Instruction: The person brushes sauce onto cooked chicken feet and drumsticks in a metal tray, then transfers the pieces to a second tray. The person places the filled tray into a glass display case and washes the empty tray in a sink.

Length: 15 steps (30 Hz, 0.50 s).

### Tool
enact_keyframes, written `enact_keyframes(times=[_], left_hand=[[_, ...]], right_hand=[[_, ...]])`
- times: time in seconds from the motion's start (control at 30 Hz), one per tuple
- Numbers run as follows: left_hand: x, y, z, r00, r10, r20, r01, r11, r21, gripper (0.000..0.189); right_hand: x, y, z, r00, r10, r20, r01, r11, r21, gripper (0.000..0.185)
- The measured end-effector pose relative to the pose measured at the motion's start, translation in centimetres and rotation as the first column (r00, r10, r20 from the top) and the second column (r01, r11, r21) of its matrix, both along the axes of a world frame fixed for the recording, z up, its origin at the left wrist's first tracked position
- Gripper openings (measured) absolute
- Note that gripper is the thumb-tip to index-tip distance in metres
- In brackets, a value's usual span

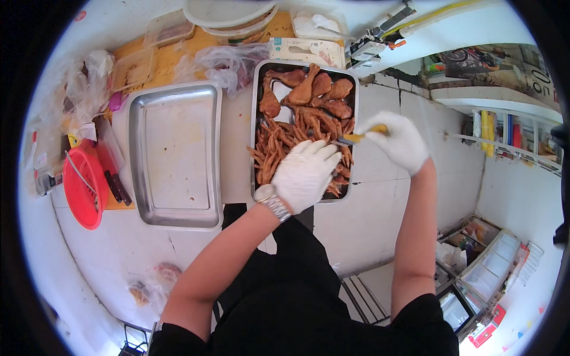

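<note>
Brown cooked chicken feet [272, 149] fill the lower part of a metal tray [254, 111], with several browned drumsticks [302, 91] at its far end. My left hand [305, 173], in a white glove, lies back up across the chicken feet. Its palm is hidden, so whether it grips any of them does not show. At the tray's right edge, my gloved right hand [396, 138] holds a brush [352, 138] by its yellow handle. The brush head points left over the chicken feet, close to my left fingertips. A second metal tray [178, 155] to the left holds only small crumbs.
A red plastic basin [84, 191] and dark-handled knives [117, 188] are at the far left. Plastic bags [231, 64], a glove box [307, 51] and a large lidded tub [231, 18] stand behind the trays. Pipes with a valve [372, 44] run along the back wall.
</note>
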State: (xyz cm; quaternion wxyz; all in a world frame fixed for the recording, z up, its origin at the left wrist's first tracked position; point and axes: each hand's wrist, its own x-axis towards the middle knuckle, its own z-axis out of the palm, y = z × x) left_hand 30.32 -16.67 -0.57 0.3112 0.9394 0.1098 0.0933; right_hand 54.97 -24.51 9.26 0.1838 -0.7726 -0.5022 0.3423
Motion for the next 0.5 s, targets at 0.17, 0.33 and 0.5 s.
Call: enact_keyframes(times=[0.17,0.33,0.5], left_hand=[[2.8,-2.5,-1.9,0.970,-0.080,-0.230,0.086,0.996,0.017,0.059],[2.0,-2.8,-2.1,0.987,-0.063,-0.147,0.076,0.993,0.087,0.057],[-1.6,-1.2,0.0,0.999,-0.001,0.042,0.000,1.000,0.025,0.046]], right_hand=[[1.6,3.5,-2.6,0.999,0.030,0.016,-0.033,0.954,0.299,0.021],[-2.3,-0.5,-3.4,0.955,0.086,0.285,-0.190,0.913,0.361,0.027],[-7.0,-6.2,-0.2,0.907,0.125,0.403,-0.220,0.955,0.200,0.029]])
